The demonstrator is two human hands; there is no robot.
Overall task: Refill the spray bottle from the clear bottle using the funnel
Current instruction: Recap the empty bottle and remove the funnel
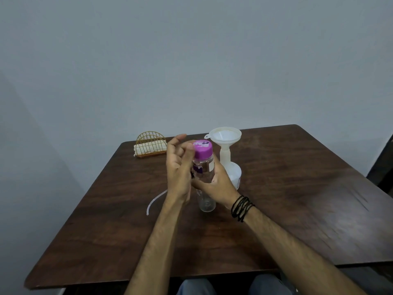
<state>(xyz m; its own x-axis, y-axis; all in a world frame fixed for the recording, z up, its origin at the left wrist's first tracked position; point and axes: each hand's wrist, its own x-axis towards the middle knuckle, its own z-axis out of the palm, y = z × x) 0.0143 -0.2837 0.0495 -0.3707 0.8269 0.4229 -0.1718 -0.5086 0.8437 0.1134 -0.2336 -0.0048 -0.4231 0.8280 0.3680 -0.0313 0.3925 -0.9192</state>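
Observation:
A clear bottle (205, 184) with a purple cap (203, 149) stands upright at the table's middle. My right hand (217, 184) is wrapped around its body. My left hand (179, 165) is beside the cap with the fingers spread; the thumb touches the cap's left side. Just behind, to the right, stands the white spray bottle (232, 171) without its spray head, and a white funnel (225, 136) sits in its neck. A thin clear tube (154, 201) lies on the table to the left, its far end hidden behind my left wrist.
A gold wire holder (151, 145) with folded cloth stands at the back left of the dark wooden table (297, 199). A grey wall rises behind the table. My knees show below the front edge.

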